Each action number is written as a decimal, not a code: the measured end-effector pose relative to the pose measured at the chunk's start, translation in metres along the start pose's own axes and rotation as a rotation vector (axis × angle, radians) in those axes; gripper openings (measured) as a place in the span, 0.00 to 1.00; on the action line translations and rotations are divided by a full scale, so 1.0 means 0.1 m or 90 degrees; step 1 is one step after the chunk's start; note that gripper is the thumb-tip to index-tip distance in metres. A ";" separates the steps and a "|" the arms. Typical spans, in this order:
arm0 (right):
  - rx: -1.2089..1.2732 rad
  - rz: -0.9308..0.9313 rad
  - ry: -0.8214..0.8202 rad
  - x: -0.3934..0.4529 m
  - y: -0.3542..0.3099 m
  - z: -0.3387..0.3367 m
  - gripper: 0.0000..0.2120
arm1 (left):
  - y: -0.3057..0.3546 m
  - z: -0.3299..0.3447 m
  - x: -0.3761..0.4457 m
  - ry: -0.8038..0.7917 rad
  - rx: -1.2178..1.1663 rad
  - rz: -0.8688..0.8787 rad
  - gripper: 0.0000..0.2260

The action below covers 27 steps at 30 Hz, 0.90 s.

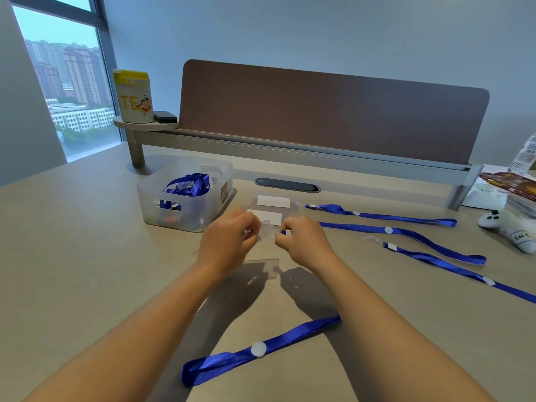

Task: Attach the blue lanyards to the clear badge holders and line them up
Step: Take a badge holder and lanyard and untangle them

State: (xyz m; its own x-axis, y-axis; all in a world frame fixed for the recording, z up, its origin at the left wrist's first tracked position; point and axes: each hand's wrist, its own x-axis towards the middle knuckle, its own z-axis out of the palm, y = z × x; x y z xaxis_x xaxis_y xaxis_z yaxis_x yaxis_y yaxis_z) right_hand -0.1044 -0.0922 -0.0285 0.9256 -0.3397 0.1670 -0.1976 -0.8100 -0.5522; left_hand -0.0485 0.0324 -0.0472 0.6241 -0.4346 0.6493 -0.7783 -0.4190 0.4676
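My left hand (229, 237) pinches the clear plastic clip (267, 230) of a blue lanyard, and my right hand (304, 240) pinches the blue strap end beside it. That lanyard's strap (258, 350) runs under my right forearm and loops near the front edge. A clear badge holder (261, 266) lies on the table below my hands. Two badge holders with white cards (273, 201) (265, 217) lie behind my hands, the far one joined to a lanyard (377, 216). Two more lanyards (406, 234) (452, 266) stretch to the right.
A translucent bin (185, 195) holding several blue lanyards stands left of my hands. A brown divider panel (327, 114) on a grey riser crosses the back. A yellow-lidded canister (134, 97) sits on the riser's left end. A white toy controller (507, 224) and packets lie at the right.
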 end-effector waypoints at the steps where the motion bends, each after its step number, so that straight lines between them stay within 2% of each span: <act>1: -0.046 -0.013 0.001 0.00 0.00 0.00 0.07 | 0.00 0.01 -0.01 -0.001 0.008 0.006 0.05; 4: -0.152 -0.054 0.012 -0.01 -0.01 -0.01 0.09 | 0.00 0.03 -0.01 0.005 0.018 0.005 0.05; 8: -0.186 -0.088 0.025 0.01 0.00 -0.03 0.10 | 0.01 0.08 -0.01 0.025 0.011 -0.011 0.04; 13: 0.010 0.004 -0.026 0.08 0.11 -0.08 0.10 | 0.00 0.12 0.11 0.089 -0.049 -0.063 0.04; 15: -0.014 0.008 0.031 0.13 0.21 -0.05 0.10 | -0.01 0.15 0.17 0.085 -0.051 -0.065 0.04; 19: -0.074 0.029 0.251 0.27 0.39 -0.11 0.13 | -0.07 0.26 0.27 0.058 -0.043 -0.062 0.06; 21: -0.090 0.024 0.287 0.34 0.46 -0.18 0.12 | -0.06 0.29 0.32 0.047 -0.037 -0.060 0.06; 24: -0.086 0.012 0.268 0.36 0.51 -0.26 0.11 | -0.01 0.28 0.37 0.043 -0.028 -0.053 0.07; 27: -0.071 0.020 0.160 0.23 0.52 -0.25 0.11 | 0.05 0.24 0.30 0.010 -0.023 -0.042 0.08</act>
State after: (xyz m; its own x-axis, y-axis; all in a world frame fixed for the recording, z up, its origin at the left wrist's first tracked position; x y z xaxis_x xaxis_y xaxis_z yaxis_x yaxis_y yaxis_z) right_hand -0.1014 -0.1539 -0.0327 0.8118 -0.4624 0.3566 -0.2722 -0.8399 -0.4695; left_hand -0.0321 -0.0015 -0.0397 0.6734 -0.3946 0.6252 -0.7375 -0.4173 0.5309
